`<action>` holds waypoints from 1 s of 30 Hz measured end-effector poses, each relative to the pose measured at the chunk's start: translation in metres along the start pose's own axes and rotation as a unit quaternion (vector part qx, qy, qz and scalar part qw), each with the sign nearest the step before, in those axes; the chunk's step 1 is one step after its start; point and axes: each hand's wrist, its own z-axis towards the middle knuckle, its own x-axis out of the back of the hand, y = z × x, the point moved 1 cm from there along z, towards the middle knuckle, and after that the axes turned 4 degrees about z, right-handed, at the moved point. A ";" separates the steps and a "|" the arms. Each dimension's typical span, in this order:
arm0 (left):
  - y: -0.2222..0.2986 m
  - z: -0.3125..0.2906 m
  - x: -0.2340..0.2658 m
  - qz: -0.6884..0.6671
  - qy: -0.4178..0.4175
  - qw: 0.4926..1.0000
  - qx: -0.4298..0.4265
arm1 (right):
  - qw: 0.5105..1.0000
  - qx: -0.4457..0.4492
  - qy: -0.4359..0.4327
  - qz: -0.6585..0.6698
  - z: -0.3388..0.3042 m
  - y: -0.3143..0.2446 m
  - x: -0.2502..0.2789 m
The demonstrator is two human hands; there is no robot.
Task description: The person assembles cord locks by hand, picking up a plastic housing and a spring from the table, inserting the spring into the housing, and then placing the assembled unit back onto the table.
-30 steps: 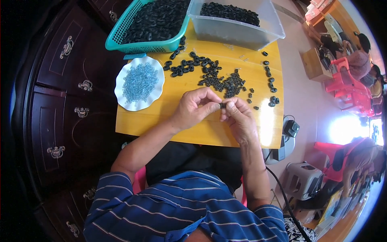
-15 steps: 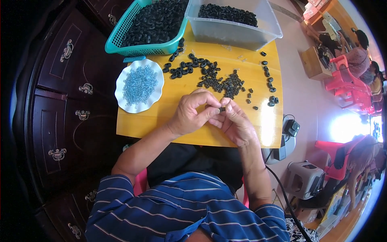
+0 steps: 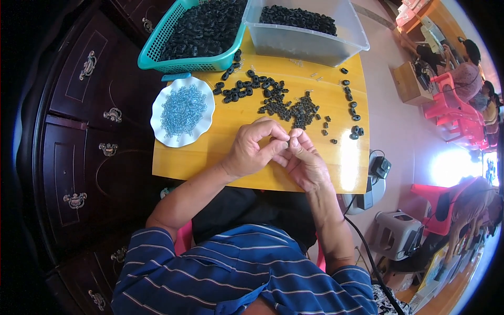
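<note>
Over the near part of the yellow table, my left hand (image 3: 255,146) and my right hand (image 3: 308,161) meet fingertip to fingertip. Both pinch a small black plastic part, mostly covered by the thumbs and forefingers. Just beyond the fingers lies a loose heap of tiny black plastic pieces (image 3: 302,111). Larger, rounded black pieces (image 3: 234,94) are scattered farther back to the left. A white wavy-edged plate (image 3: 208,118) to the left of my hands carries a pile of small, shiny pale-blue spring-like bits (image 3: 182,111).
A green plastic basket (image 3: 202,65) and a translucent bin (image 3: 310,48), both holding black pieces, stand at the table's far edge. More black pieces (image 3: 353,104) line the right side. Dark drawers (image 3: 79,131) rise at left. Other people sit far right near pink chairs (image 3: 443,92).
My fingertips have closed further over the small black part, which showed more plainly before. The hands stay in nearly the same place. At far right, a person's arms have shifted.
</note>
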 end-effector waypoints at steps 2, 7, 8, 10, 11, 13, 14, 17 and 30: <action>0.000 0.000 0.000 -0.008 -0.003 1.000 0.008 | 1.000 -0.001 0.008 -0.001 0.001 0.001 0.001; 0.003 0.000 -0.001 0.007 0.001 0.999 0.053 | 1.000 -0.014 -0.007 0.011 0.003 0.002 0.006; 0.001 0.000 -0.001 0.007 0.000 0.999 0.052 | 1.000 -0.013 -0.007 0.011 0.003 0.002 0.005; -0.006 -0.001 0.001 -0.025 -0.014 0.991 0.128 | 0.998 -0.043 0.010 0.042 0.005 0.002 0.002; -0.007 -0.001 0.002 -0.024 -0.014 0.992 0.127 | 0.998 -0.043 0.008 0.042 0.006 0.002 0.003; -0.006 0.001 0.003 -0.026 -0.029 0.993 0.111 | 0.996 -0.060 0.009 0.057 0.006 0.001 0.006; -0.007 0.001 0.003 -0.026 -0.031 0.993 0.110 | 0.997 -0.059 0.010 0.058 0.006 0.000 0.007; -0.010 0.000 0.004 -0.079 -0.036 0.987 0.135 | 0.995 -0.077 0.011 0.069 0.005 -0.002 0.009; -0.015 0.000 0.009 -0.030 -0.053 0.988 0.142 | 0.994 -0.078 0.008 0.079 0.007 0.002 0.014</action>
